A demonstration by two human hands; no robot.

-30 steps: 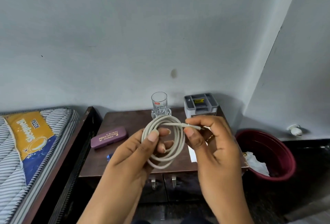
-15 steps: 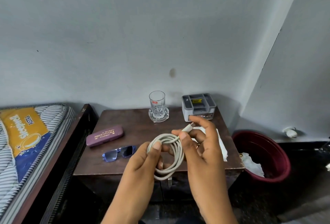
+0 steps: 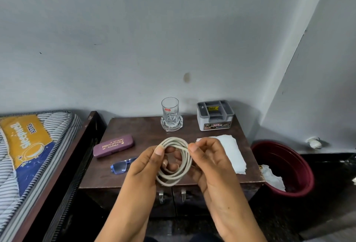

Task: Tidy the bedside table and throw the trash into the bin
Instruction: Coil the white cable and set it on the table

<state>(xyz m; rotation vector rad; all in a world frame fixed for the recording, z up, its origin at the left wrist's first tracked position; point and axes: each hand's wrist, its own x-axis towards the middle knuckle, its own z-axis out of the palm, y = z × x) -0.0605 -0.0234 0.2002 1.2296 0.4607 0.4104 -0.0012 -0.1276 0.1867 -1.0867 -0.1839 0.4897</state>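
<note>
I hold a coiled white cable (image 3: 176,174) above the front of the dark wooden bedside table (image 3: 146,130). My left hand (image 3: 144,166) pinches the coil's left side and my right hand (image 3: 208,162) pinches its right side near the top. On the table lie a purple spectacle case (image 3: 113,145), blue sunglasses (image 3: 120,167) partly behind my left hand, and a white tissue (image 3: 231,153) partly behind my right hand. A clear glass (image 3: 170,114) and a grey organiser box (image 3: 215,115) stand at the back. The red bin (image 3: 285,166) sits on the floor to the right, with white trash (image 3: 273,178) inside.
A bed with a striped mattress (image 3: 34,145) and dark frame borders the table on the left. The grey wall runs close behind the table. Two metal cupboard handles (image 3: 172,195) show on the table's front. A white fitting (image 3: 314,142) sits low on the right wall.
My hands have come down with the coil toward the table's front. The cable end my right fingers held out is now tucked against the coil. The view tilted down, showing the sunglasses and tissue.
</note>
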